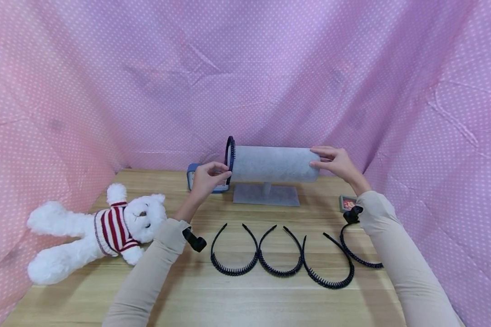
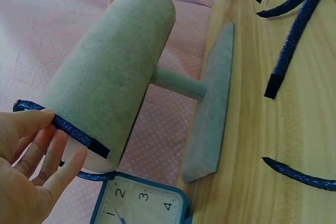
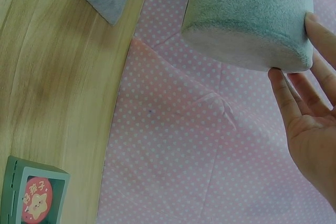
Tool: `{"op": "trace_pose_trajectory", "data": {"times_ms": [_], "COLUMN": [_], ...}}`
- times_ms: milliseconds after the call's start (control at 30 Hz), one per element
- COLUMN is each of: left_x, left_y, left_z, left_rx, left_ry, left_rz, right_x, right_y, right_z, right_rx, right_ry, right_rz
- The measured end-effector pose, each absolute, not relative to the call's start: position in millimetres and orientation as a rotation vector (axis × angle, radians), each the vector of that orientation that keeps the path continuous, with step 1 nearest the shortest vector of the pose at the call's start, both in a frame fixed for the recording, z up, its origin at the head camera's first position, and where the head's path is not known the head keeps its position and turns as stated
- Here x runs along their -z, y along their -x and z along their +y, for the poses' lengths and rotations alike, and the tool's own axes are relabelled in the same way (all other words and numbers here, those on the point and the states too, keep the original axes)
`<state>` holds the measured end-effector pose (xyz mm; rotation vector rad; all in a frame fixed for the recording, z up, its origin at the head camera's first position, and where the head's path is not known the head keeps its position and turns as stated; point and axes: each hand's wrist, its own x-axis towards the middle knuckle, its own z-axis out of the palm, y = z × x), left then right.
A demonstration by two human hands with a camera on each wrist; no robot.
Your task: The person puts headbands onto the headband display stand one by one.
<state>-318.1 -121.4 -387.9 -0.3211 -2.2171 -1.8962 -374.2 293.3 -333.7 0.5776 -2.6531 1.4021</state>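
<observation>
A grey plush cylinder [image 1: 274,163] lies sideways on a T-shaped stand [image 1: 266,195]. At its left end, my left hand [image 1: 206,179] pinches a dark headband [image 1: 231,156] between thumb and fingers. The left wrist view shows this headband [image 2: 79,132] to be glittery blue, with its band passing around the cylinder's end. My right hand [image 1: 338,163] touches the opposite end with extended fingertips, as the right wrist view shows on the cylinder's rim [image 3: 252,38]. Several toothed headbands lie in a row before the stand, among them one at the left [image 1: 234,273] and one further right [image 1: 331,285].
Behind my left hand stands a blue-framed clock [image 1: 193,175], partly covered. A white plush bear [image 1: 114,229] in a striped sweater lies on the wooden table [image 1: 212,299] at left. A small green-framed box [image 1: 345,203] sits by my right wrist. Pink dotted cloth [image 1: 245,81] surrounds the table.
</observation>
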Motion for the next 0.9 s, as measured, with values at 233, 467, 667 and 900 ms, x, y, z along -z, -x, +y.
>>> {"op": "trace_pose_trajectory", "data": {"times_ms": [233,467,667,900], "left_x": [392,389,379,364], "left_y": [323,327,333,333], "left_z": [-122,-126,-128,-128], "left_rx": [1.844,1.794,1.724,1.649], "left_ry": [0.346,0.396,0.431,0.445], "left_rz": [-2.214,-2.257,-2.321,-2.433], "right_x": [334,335,334,334], "right_y": [374,373,373,374], "right_z": [293,294,294,293], "right_rx": [-1.407,-1.412,-1.408,-1.411], "right_ry": [-0.566,-0.563,-0.571,-0.576], "right_rz": [-2.653,-2.667,-2.663,-2.646]}}
